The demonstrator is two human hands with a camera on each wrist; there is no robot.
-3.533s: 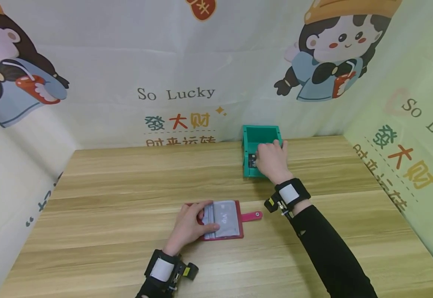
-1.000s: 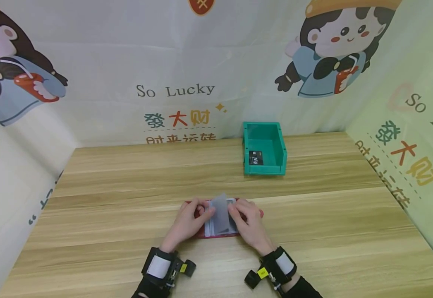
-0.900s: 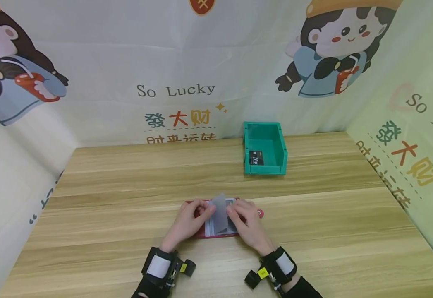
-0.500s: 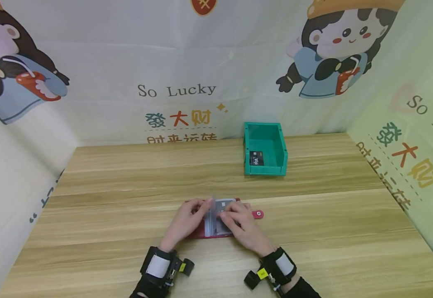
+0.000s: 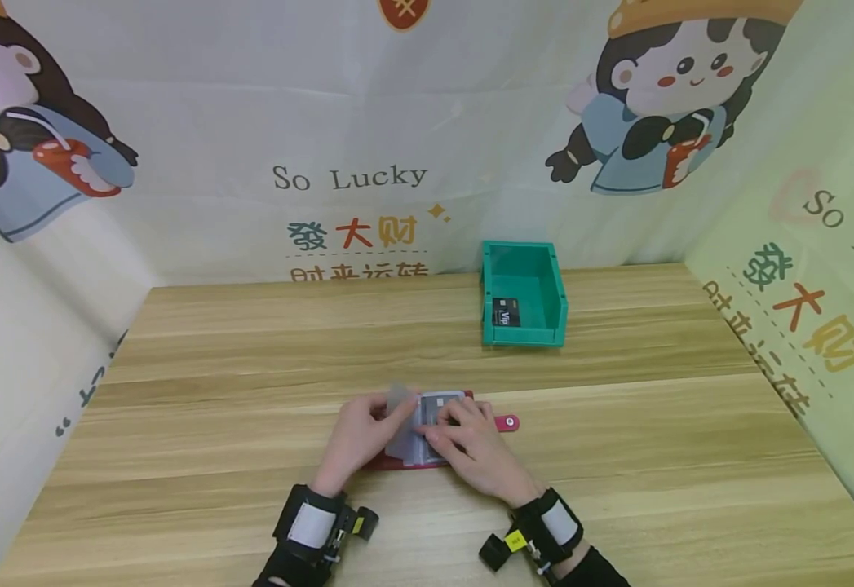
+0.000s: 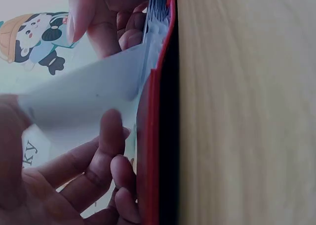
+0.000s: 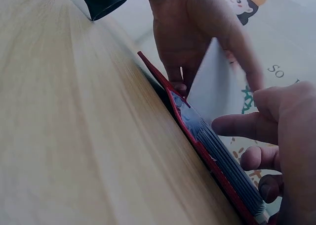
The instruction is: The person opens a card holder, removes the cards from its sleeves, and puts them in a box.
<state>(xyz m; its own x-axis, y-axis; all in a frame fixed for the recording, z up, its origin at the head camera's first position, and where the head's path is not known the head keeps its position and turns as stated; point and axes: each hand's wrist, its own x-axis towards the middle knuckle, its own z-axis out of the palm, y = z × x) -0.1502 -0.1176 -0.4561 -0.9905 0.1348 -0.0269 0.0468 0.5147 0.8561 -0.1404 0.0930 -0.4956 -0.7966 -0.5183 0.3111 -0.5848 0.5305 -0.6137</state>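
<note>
A red card holder [image 5: 391, 464] lies spread on the table, its pink snap strap [image 5: 506, 423] pointing right. One clear plastic sleeve page [image 6: 84, 91] stands raised and leans to the left. My left hand [image 5: 360, 432] pinches that page near its free edge, thumb on one side. My right hand [image 5: 476, 448] is over the right-hand stack of sleeves [image 7: 232, 170], fingers loosely bent, with a fingertip at the foot of the raised page. A grey card with a chip [image 5: 434, 403] shows in the sleeve beneath, partly covered by the right hand.
Behind the card holder, a green bin [image 5: 524, 336] stands at the table's back edge. Inside it lies a black VIP card [image 5: 505, 312]. A printed cloth [image 5: 353, 122] hangs along the back and sides of the wooden table [image 5: 214, 391].
The right hand has come from the bin to the card holder. The page has swung from right to left with the left hand, uncovering the sleeve below.
</note>
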